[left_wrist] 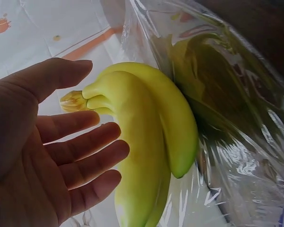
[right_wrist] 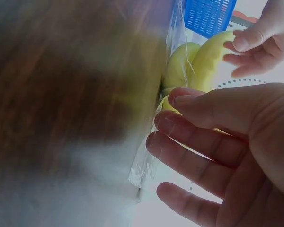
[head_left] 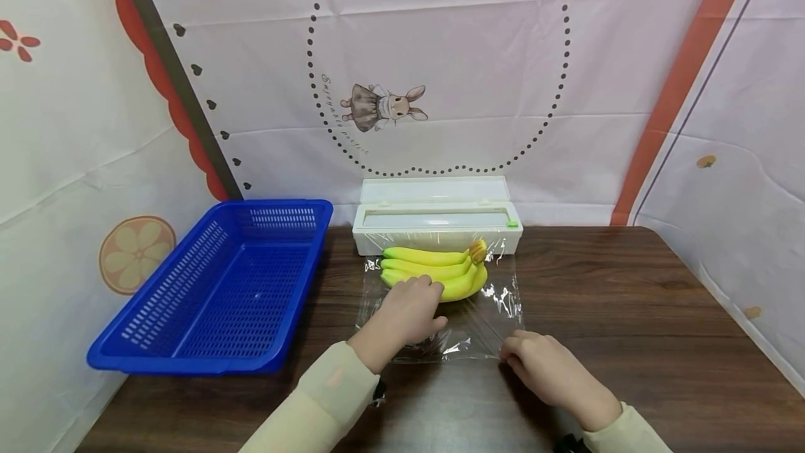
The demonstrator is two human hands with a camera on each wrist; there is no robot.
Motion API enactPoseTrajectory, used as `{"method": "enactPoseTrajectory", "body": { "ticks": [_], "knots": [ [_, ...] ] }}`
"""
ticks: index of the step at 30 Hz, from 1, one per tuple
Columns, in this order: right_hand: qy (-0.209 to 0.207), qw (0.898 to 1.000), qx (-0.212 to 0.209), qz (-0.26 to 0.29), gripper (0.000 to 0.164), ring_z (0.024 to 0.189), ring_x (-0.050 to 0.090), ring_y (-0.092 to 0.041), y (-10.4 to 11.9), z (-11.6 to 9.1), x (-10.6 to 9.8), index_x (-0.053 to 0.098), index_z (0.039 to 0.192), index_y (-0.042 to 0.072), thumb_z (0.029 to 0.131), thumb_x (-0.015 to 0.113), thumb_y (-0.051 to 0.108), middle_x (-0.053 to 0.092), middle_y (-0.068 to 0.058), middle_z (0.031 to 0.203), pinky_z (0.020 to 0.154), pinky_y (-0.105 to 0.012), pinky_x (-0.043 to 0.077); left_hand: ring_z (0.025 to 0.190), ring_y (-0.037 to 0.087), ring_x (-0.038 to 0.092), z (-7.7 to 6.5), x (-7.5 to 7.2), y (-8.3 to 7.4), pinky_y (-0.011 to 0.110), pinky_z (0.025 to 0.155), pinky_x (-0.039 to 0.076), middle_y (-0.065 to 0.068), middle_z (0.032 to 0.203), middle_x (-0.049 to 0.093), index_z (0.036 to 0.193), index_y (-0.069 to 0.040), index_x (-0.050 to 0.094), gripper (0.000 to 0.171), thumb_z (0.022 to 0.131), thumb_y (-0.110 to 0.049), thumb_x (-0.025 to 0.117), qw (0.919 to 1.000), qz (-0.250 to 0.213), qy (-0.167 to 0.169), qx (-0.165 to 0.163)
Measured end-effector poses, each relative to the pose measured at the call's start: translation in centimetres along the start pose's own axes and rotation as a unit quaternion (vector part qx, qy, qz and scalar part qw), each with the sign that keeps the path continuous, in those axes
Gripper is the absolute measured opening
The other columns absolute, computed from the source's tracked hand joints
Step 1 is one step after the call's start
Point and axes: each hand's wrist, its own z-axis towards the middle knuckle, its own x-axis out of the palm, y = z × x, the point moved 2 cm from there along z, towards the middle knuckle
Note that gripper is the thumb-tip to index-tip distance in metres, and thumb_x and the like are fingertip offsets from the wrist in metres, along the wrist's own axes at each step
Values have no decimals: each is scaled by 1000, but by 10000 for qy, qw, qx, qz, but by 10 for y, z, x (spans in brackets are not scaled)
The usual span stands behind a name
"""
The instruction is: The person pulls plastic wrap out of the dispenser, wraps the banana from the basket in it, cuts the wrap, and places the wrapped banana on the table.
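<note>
A bunch of yellow bananas (head_left: 434, 270) with green tips lies on a sheet of clear plastic wrap (head_left: 465, 331). The wrap reaches toward me from a white wrap dispenser (head_left: 434, 236) whose lid stands raised. My left hand (head_left: 411, 310) is over the near side of the bananas; in the left wrist view its fingers (left_wrist: 85, 158) are loosely bent and apart, with nothing gripped. At the near right corner of the wrap, my right hand (head_left: 544, 365) pinches the film's edge between thumb and forefinger. The right wrist view shows the film (right_wrist: 144, 168) at those fingertips.
A blue plastic basket (head_left: 295, 299) with perforated sides stands on the left of the dark wooden table (head_left: 616, 299). Behind the dispenser hangs a printed cloth (head_left: 440, 75) with a rabbit figure; more cloth borders both sides.
</note>
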Motion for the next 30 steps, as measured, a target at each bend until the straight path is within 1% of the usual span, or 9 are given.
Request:
{"method": "enactPoseTrajectory", "body": {
  "ticks": [2,6,13,17,20,23,30],
  "knots": [
    [-4,10000,3,9,15,67,60,-9,0,0,0,66,76,19,78,71,5,59,12,75,57,-25,48,77,20,57,-2,2,2,34,69,50,5,88,61,105,-9,64,38,83,-40,67,10000,-18,41,16],
    [19,10000,49,15,15,67,60,-8,1,0,0,66,76,19,78,71,5,59,12,75,57,-25,48,77,19,57,-5,7,5,35,70,50,3,87,60,100,-9,64,35,82,-38,68,9996,-155,204,-96],
    [84,9998,158,57,14,68,60,-7,2,1,0,66,76,18,79,70,5,58,12,75,58,-25,48,85,21,61,-12,15,13,40,74,51,4,91,62,97,-10,63,33,80,-37,71,9975,-407,457,-360],
    [130,9998,156,76,14,68,61,-8,2,2,-1,66,77,19,79,70,5,59,12,76,58,-25,49,81,22,61,-16,18,18,39,72,51,3,88,61,91,-10,61,29,77,-33,72,9963,-509,544,-430],
    [153,9997,149,107,15,69,61,-8,2,1,-1,66,77,19,79,70,5,60,12,76,59,-26,49,79,21,61,-19,20,21,39,72,50,2,85,60,87,-12,60,28,76,-33,74,9960,-515,592,-426],
    [146,9997,145,115,15,69,60,-8,2,1,-1,66,77,19,79,71,5,60,12,76,59,-26,49,80,21,62,-23,21,24,39,73,51,2,85,62,87,-12,61,30,75,-36,76,9959,-491,625,-421],
    [126,9998,143,106,15,69,61,-8,2,1,0,65,77,19,78,70,4,60,12,76,59,-26,49,84,23,62,-30,24,31,39,68,51,5,89,64,91,-10,63,30,73,-30,77,9933,-532,834,-597]
  ]
}}
